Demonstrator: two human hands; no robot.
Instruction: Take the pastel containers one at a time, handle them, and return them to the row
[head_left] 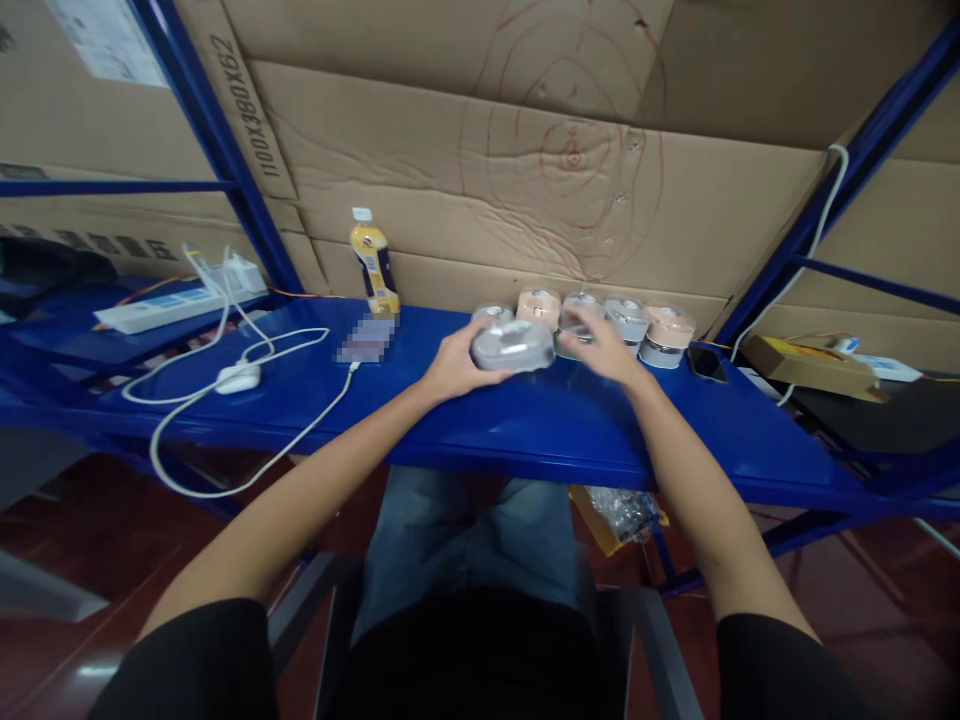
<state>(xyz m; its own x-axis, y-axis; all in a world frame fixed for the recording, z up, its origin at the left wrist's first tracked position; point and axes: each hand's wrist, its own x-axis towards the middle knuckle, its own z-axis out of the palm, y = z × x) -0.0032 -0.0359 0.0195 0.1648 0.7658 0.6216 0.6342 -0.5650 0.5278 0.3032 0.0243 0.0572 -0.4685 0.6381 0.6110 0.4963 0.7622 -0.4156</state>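
Note:
My left hand [457, 362] is wrapped round the left end of a rounded, see-through grey container [516, 346], tilted toward me above the blue shelf top. Just right of it, my right hand [604, 348] is raised with its fingers apart and slightly blurred; I see nothing held in it. Behind both hands stands a row of small rounded cases along the cardboard: a peach-topped case [538, 305], a grey-topped case [627, 320] and, at the right end, another peach-topped case [666, 334]. My hands and the held container partly hide the others.
On the blue shelf top [465, 425] stand a yellow drink bottle [375, 265] and a white charger cable [238, 376]. A dark phone [707, 364] lies right of the cases. Beyond it sits an open cardboard box [814, 368]. A power strip [180, 304] is at far left.

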